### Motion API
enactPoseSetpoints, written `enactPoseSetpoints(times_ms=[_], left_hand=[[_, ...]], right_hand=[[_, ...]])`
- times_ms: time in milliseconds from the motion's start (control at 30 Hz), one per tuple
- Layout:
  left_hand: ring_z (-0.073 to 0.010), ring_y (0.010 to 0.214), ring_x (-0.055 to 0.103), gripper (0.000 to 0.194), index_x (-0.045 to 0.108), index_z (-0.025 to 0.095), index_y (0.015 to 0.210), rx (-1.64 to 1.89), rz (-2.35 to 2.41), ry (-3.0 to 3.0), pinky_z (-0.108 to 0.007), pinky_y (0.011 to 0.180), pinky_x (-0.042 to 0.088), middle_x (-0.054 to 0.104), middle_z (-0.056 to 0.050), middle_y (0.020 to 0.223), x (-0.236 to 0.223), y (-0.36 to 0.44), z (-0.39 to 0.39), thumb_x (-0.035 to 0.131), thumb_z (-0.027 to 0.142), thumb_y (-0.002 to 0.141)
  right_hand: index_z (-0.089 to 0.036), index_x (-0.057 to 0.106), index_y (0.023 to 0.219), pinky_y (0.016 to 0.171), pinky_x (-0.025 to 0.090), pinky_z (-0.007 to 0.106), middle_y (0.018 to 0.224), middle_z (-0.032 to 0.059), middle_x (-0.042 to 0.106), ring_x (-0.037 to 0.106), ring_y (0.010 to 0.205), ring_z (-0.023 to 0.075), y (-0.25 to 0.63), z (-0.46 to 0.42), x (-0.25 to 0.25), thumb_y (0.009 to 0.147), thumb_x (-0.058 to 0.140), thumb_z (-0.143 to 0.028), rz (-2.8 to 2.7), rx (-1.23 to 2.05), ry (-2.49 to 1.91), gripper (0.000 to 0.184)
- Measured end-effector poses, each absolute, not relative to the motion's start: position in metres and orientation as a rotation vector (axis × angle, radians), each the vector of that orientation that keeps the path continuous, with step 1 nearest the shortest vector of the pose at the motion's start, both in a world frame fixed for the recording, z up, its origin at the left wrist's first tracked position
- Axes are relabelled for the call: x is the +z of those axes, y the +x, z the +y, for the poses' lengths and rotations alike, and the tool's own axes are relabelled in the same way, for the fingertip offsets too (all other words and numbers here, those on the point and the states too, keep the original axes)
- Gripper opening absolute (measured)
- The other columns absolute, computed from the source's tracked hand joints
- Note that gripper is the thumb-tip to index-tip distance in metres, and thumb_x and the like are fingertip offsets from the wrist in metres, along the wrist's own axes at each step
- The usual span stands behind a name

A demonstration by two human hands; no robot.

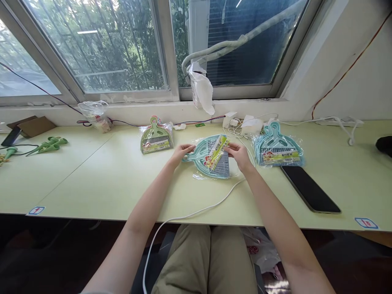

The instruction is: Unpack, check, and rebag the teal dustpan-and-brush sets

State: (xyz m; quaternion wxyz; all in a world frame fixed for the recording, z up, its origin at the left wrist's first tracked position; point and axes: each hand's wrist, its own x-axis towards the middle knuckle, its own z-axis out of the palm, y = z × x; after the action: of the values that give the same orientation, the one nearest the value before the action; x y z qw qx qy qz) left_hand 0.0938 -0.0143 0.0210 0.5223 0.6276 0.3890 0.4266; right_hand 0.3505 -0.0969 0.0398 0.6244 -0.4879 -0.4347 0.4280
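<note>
A light-blue mini dustpan and brush set (202, 157) lies on its side in front of me, with clear wrapping around it. Its handle points left, and my left hand (181, 153) is closed on that handle. A yellow-green printed label (217, 152) lies slanted across the grey bristles. At the set's right edge, my right hand (240, 155) pinches near the label's upper end; whether the fingers grip label, wrapper or pan cannot be made out. To the right rests a stack of similar blue wrapped sets (277, 143). A green wrapped set (157, 136) sits at the back left.
A black phone (310, 188) lies on the pale green table (101, 179) at right. A white cable (196, 212) runs across the front edge. White adapters (251, 125) and wires stand at the back. Green plastic pieces (49, 145) and a cardboard box (35, 125) are far left.
</note>
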Motion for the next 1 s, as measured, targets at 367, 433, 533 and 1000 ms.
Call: enactPoseSetpoints(times_ms=[367,433,533,1000], left_hand=[[-0.0158,0.078,0.066,0.043,0.068,0.018,0.094,1.109,0.886,1.308,-0.028,0.069,0.053,0.069,-0.008,0.101,0.025,0.106,-0.028,0.064,0.057,0.077],[-0.0179,0.077,0.069,0.051,0.066,0.019,0.105,0.934,0.854,1.297,-0.029,0.063,0.053,0.067,-0.011,0.111,0.024,0.109,-0.031,0.065,0.060,0.075],[-0.0175,0.071,0.068,0.052,0.068,0.016,0.106,0.684,0.803,1.445,-0.026,0.058,0.051,0.070,-0.015,0.107,0.021,0.114,-0.035,0.074,0.053,0.070],[-0.0052,0.047,0.053,0.030,0.065,0.015,0.104,1.292,1.155,1.070,-0.019,0.050,0.040,0.067,-0.003,0.071,0.016,0.082,0.002,0.068,0.031,0.079]], right_hand=[[-0.016,0.072,0.087,0.068,0.056,0.033,0.083,0.0063,0.075,0.068,0.077,0.0201,0.350,-0.095,0.042,0.053,0.083,-0.036,-0.811,0.783,-1.057,0.040],[-0.016,0.072,0.088,0.068,0.056,0.032,0.084,0.0060,0.075,0.068,0.077,0.0194,0.353,-0.095,0.041,0.057,0.080,-0.035,-0.771,0.731,-1.041,0.038],[-0.016,0.071,0.088,0.069,0.055,0.031,0.085,0.0057,0.075,0.068,0.078,0.0182,0.356,-0.095,0.040,0.059,0.078,-0.032,-0.703,0.692,-1.023,0.034],[-0.017,0.068,0.080,0.068,0.056,0.029,0.083,0.0032,0.072,0.067,0.076,0.0165,0.404,-0.094,0.047,0.060,0.076,-0.026,-0.489,0.561,-0.949,0.024]])
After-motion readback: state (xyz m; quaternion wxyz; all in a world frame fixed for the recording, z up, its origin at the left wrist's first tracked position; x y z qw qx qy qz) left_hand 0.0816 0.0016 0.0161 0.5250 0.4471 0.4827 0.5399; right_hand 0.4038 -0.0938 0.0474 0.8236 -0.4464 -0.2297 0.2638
